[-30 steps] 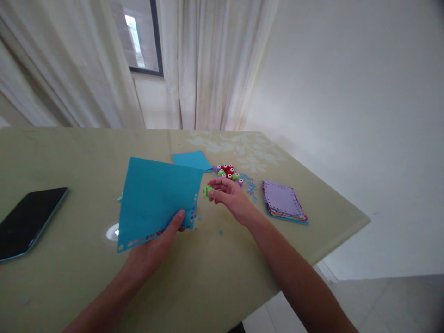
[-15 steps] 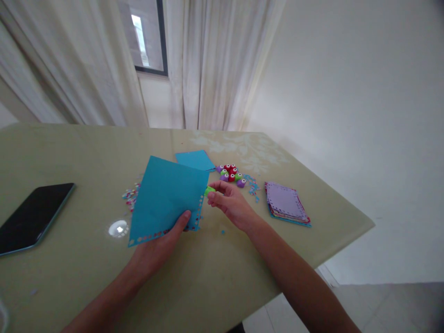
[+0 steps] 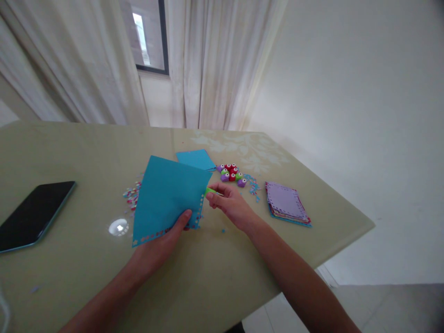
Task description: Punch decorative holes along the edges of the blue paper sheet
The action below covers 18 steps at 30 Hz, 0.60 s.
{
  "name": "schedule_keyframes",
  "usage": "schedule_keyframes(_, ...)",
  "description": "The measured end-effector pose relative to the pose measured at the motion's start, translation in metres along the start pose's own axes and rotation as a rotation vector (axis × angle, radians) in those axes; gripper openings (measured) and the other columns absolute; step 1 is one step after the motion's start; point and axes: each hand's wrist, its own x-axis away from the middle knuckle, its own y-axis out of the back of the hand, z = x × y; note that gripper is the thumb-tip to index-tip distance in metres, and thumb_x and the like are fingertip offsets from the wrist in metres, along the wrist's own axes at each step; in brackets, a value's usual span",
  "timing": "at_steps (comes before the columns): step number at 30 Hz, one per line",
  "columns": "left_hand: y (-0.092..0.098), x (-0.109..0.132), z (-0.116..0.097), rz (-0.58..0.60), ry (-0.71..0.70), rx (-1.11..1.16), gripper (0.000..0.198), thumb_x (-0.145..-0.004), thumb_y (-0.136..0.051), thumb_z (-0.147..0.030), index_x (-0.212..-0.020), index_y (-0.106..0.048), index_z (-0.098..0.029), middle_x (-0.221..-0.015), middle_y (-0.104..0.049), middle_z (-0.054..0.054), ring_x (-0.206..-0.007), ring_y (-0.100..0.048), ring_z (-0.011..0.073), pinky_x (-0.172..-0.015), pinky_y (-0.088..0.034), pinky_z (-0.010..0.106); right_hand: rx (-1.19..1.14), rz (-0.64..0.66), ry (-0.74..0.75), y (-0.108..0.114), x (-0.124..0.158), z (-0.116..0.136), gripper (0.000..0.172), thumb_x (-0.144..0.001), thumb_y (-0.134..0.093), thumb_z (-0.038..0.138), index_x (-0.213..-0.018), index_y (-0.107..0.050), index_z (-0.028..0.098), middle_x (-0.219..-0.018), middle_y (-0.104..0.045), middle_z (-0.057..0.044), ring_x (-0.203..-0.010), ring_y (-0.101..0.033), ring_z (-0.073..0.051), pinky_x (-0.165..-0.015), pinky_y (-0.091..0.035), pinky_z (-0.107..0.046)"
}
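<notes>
A blue sheet of paper (image 3: 169, 194) is held up in my left hand (image 3: 173, 233), thumb on its near face and fingers behind it. Small punched holes run along its bottom edge and up the lower part of its right edge. At that right edge, just above the topmost holes, my right hand (image 3: 229, 203) pinches a small green craft punch (image 3: 210, 190). Fingers cover much of the punch. Behind the right hand sits a cluster of red, green and purple craft punches (image 3: 232, 172) with eye-like tops.
Another blue sheet (image 3: 196, 159) lies behind the held one. Punched paper bits (image 3: 132, 196) are scattered left of it, and blue scraps (image 3: 253, 185) to the right. A stack of hole-edged coloured sheets (image 3: 286, 201) lies at right, a black tablet (image 3: 34, 212) at left.
The green punch has turned slightly in my right hand and sits closer against the paper's right edge. The sheet's upper right corner has shifted slightly right.
</notes>
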Motion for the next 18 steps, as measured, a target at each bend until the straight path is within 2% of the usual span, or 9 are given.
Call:
schedule_keyframes(5,-0.0013,0.0004,-0.0005,0.061,0.046,-0.006,0.068,-0.086,-0.065,-0.059,-0.144,-0.064,-0.025,-0.163,-0.059,0.014,-0.160,-0.042,0.0402,-0.136,-0.024,0.057,-0.031,0.021,-0.003,0.0009,-0.0013,-0.0007,0.053,-0.070,-0.095,0.063,-0.094,-0.072,0.022,-0.080,-0.064,0.002,-0.069,-0.054,-0.014,-0.070,-0.045,-0.031)
schedule_keyframes(9,-0.0014,-0.0003,0.0023,0.060,0.019,-0.009,0.064,-0.090,-0.065,-0.057,-0.147,-0.064,-0.029,-0.160,-0.063,0.011,-0.158,-0.047,0.0373,-0.135,-0.029,0.056,-0.061,0.034,-0.021,0.0011,-0.0005,-0.0003,0.054,-0.070,-0.096,0.063,-0.095,-0.072,0.021,-0.078,-0.063,0.003,-0.068,-0.051,-0.013,-0.069,-0.043,-0.030)
schedule_keyframes(14,-0.0028,-0.0010,0.0061,0.083,-0.018,-0.020,0.064,-0.090,-0.068,-0.056,-0.147,-0.065,-0.027,-0.155,-0.067,0.011,-0.161,-0.043,0.0338,-0.136,-0.026,0.054,-0.079,0.045,-0.033,-0.0005,0.0016,0.0022,0.055,-0.069,-0.096,0.066,-0.085,-0.068,0.021,-0.073,-0.060,0.003,-0.067,-0.050,-0.013,-0.066,-0.039,-0.029)
schedule_keyframes(18,-0.0020,-0.0004,-0.0003,0.126,-0.003,-0.024,0.060,-0.090,-0.067,-0.053,-0.145,-0.067,-0.027,-0.149,-0.071,0.012,-0.159,-0.046,0.0335,-0.136,-0.027,0.053,-0.109,0.049,-0.078,-0.0031,0.0030,0.0037,0.057,-0.067,-0.097,0.067,-0.085,-0.067,0.022,-0.072,-0.057,0.004,-0.064,-0.046,-0.012,-0.062,-0.034,-0.028)
